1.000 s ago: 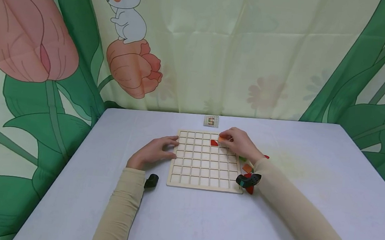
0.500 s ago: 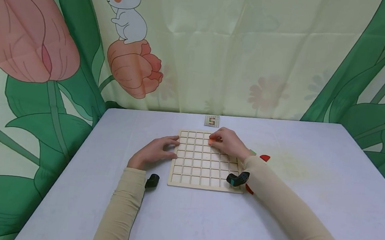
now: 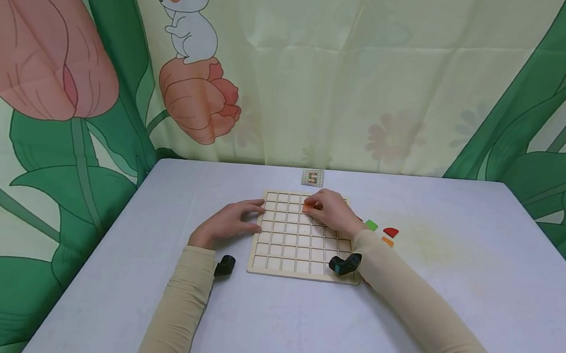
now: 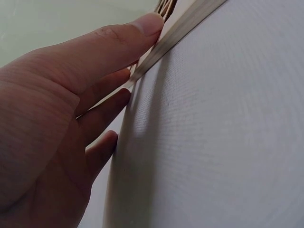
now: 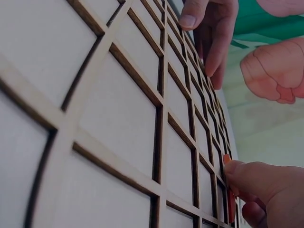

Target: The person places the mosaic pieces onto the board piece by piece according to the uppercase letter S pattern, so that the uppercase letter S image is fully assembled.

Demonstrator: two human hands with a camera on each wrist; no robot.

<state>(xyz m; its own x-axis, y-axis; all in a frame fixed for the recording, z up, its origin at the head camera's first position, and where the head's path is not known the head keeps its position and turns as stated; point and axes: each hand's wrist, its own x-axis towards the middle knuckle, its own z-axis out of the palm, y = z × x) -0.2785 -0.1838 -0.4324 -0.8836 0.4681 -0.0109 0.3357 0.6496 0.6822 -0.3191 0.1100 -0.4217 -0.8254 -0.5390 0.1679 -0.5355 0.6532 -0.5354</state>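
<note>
A wooden grid board [image 3: 289, 239] with square cells lies on the table. At its left edge is my left hand [image 3: 224, 223], fingers spread and loosely bent; the left wrist view shows the thumb [image 4: 151, 23] resting against the board's wooden rim. Over the board's far part, my right hand [image 3: 336, 211] pinches a small orange piece [image 3: 306, 208] between thumb and fingers. In the right wrist view the orange piece [image 5: 226, 158] sits at a cell, with a red piece [image 5: 231, 206] just beside it, partly behind the thumb.
Right of the board lie a green piece [image 3: 371, 225], a red piece [image 3: 391, 232] and an orange piece [image 3: 387, 241]; the right forearm hides others. A small patterned card [image 3: 312, 177] lies behind the board. A printed curtain [image 3: 322, 89] hangs beyond the table.
My right hand has moved left across the board's far rows with the orange piece, and now covers the red piece in the grid. The left hand has stayed at the board's edge.
</note>
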